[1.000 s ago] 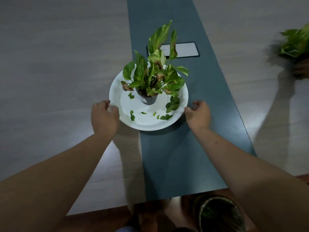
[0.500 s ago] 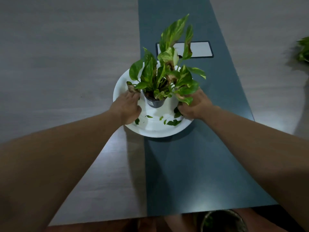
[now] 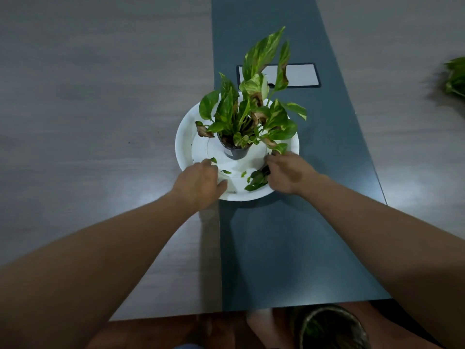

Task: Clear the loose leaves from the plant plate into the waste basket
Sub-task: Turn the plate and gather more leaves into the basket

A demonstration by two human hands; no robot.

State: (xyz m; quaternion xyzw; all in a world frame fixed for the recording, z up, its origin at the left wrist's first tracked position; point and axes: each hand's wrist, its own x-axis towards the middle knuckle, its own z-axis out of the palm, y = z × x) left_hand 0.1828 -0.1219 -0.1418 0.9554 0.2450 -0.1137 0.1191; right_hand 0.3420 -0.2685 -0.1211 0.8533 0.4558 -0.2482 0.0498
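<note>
Both my hands are over the near part of the white plate (image 3: 185, 137), which lies on the table (image 3: 88, 109), partly on the dark strip (image 3: 289, 235). My left hand (image 3: 198, 183) rests on the near left rim with the fingers curled down; they hide what is under them, so I cannot tell if they hold a leaf. My right hand (image 3: 286, 175) is at the near right side, the fingers bent around a bunch of loose leaves (image 3: 258, 178), but the fingertips are hidden behind the hand. Some small leaf pieces (image 3: 226, 171) lie between my hands. The potted plant (image 3: 251, 114) stands upright in the plate's middle. The waste basket (image 3: 329, 328) is on the floor below the table edge, dark and cut off by the picture's bottom. Another plant (image 3: 455, 76) at the right edge is blurred.
</note>
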